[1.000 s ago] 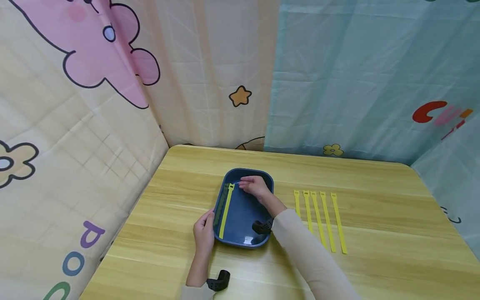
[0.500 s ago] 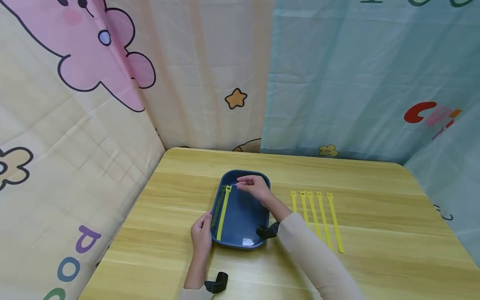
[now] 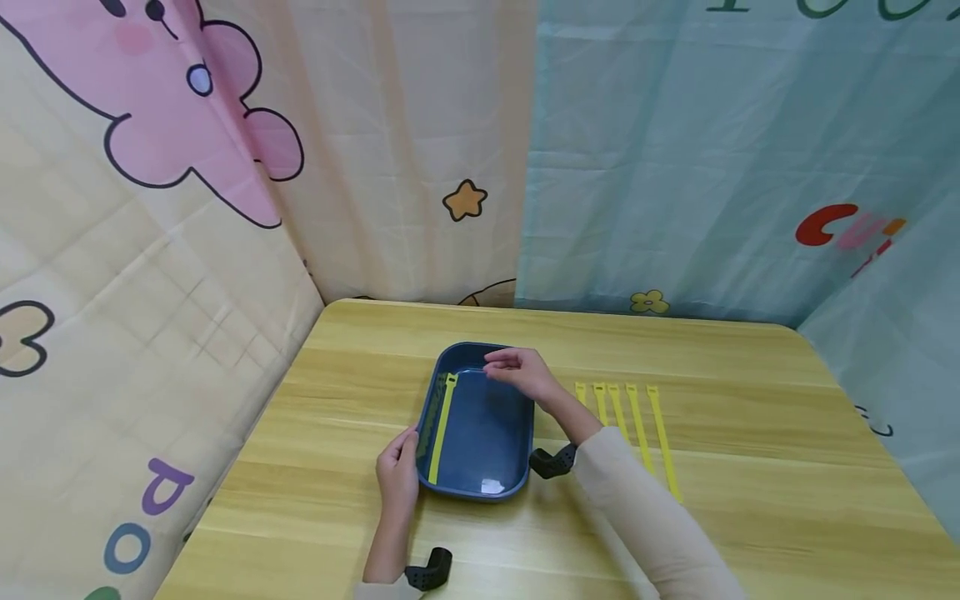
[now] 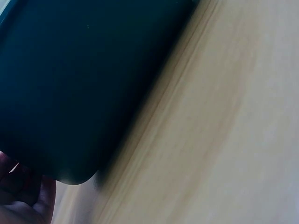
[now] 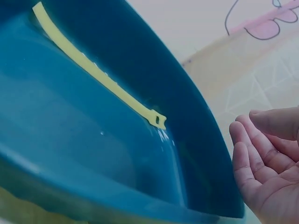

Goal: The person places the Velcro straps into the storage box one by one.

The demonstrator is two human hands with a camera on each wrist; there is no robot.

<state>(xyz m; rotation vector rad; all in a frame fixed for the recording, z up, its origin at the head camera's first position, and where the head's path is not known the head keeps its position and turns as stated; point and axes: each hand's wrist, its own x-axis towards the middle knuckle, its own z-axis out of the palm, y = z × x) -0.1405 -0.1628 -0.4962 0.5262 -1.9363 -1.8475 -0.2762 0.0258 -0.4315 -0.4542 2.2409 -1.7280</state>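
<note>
In the head view a blue tray (image 3: 491, 433) sits on the table, one yellow strap (image 3: 442, 429) with a slotted head lying along its left side. That yellow strap (image 5: 98, 74) also shows inside the tray in the right wrist view. My left hand (image 3: 397, 475) grips the tray's left edge near its front corner. Over the tray's far right part, my right hand (image 3: 523, 372) is held with fingers loosely bent and nothing in them. Seen from the right wrist, the right hand (image 5: 268, 158) is beside the tray's rim. The left wrist view shows mostly the tray's dark wall.
Right of the tray, several yellow straps (image 3: 637, 408) lie side by side on the wooden table (image 3: 750, 467), partly hidden by the right forearm. Patterned curtains (image 3: 420, 125) hang behind the table and at its sides. Each wrist wears a black camera (image 3: 551, 461).
My right hand has drawn back rightward from the strap in the tray, toward the tray's right rim. The left hand keeps its hold. The head view has shifted slightly.
</note>
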